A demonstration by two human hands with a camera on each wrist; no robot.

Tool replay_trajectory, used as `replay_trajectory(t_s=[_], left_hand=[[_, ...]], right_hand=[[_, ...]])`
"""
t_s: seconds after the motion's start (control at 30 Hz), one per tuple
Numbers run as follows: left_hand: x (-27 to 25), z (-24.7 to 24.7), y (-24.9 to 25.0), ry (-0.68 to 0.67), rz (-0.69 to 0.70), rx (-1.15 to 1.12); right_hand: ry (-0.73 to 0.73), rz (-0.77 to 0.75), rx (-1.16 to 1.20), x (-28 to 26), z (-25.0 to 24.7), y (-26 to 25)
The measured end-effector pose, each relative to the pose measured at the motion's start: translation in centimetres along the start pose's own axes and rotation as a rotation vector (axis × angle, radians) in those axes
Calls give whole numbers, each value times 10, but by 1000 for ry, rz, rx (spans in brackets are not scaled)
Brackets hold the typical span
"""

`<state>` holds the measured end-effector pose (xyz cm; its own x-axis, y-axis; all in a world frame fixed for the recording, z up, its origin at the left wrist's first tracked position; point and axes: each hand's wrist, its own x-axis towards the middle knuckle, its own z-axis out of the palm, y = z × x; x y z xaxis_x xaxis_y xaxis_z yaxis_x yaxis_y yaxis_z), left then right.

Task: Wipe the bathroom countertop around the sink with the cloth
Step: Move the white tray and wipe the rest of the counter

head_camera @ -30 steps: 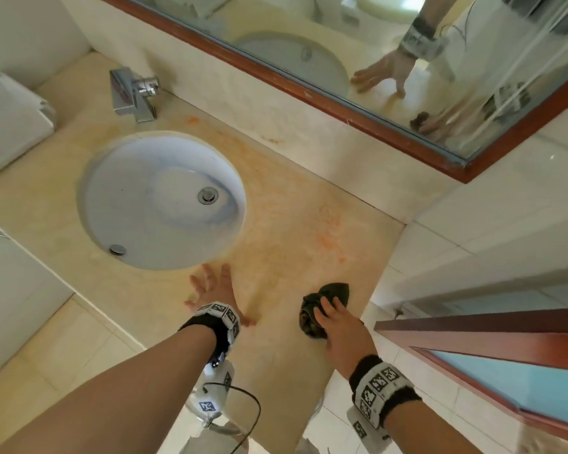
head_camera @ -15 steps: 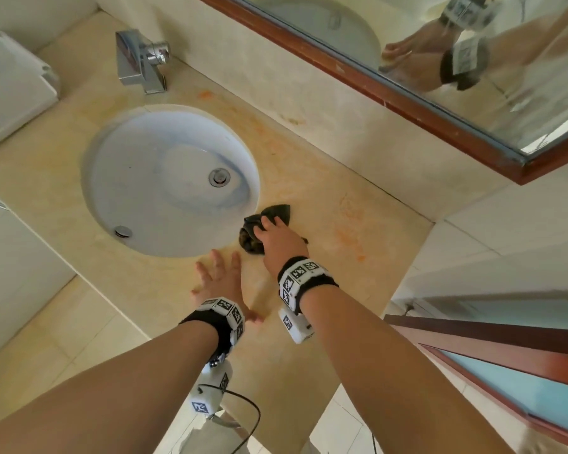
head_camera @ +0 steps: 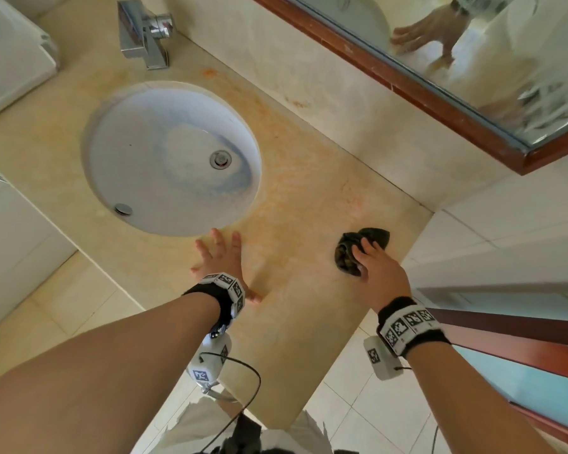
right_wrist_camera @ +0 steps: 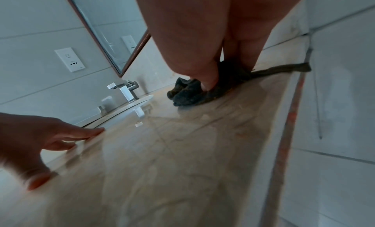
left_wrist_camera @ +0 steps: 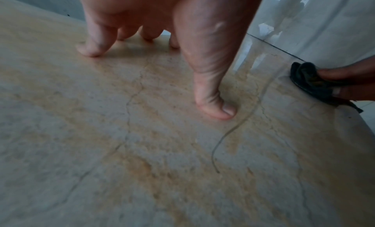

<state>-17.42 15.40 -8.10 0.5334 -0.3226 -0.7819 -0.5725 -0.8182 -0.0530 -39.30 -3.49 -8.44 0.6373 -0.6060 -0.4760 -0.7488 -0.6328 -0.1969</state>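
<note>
While the countertop [head_camera: 302, 178] right of the sink [head_camera: 118, 132] is mid-wipe, the left hand [head_camera: 222, 257] braces flat, fingers spread, and the right hand [head_camera: 379, 268] clamps the bunched cloth [head_camera: 345, 253] near the right edge, likely needing another pressed sweep sinkward.

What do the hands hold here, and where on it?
The right hand grips the bunched dark cloth at its near end; the left hand holds nothing.

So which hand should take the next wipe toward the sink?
Right hand: it already grips the cloth on the countertop. The left hand lies flat by the sink, bracing.
</note>
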Motion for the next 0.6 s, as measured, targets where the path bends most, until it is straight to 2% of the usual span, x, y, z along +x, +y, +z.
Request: replay_trajectory(t_s=[0.13,0.3,0.43,0.5,0.6], left_hand=[[1,1,-1,4,3,-3],[4,4,-4,9,12,-13],[5,4,-2,9,7,-25],[4,3,-2,5,1,-24],[5,2,0,3,10,-18]], right_hand=[[-56,-11,-139,5,-5,-28],[-60,-221,-209,29,-9,-105],[-85,-304,-189,73,-14,-160],[-95,-319,-147,88,-15,-169],[-132,-321,-105,94,-13,-157]])
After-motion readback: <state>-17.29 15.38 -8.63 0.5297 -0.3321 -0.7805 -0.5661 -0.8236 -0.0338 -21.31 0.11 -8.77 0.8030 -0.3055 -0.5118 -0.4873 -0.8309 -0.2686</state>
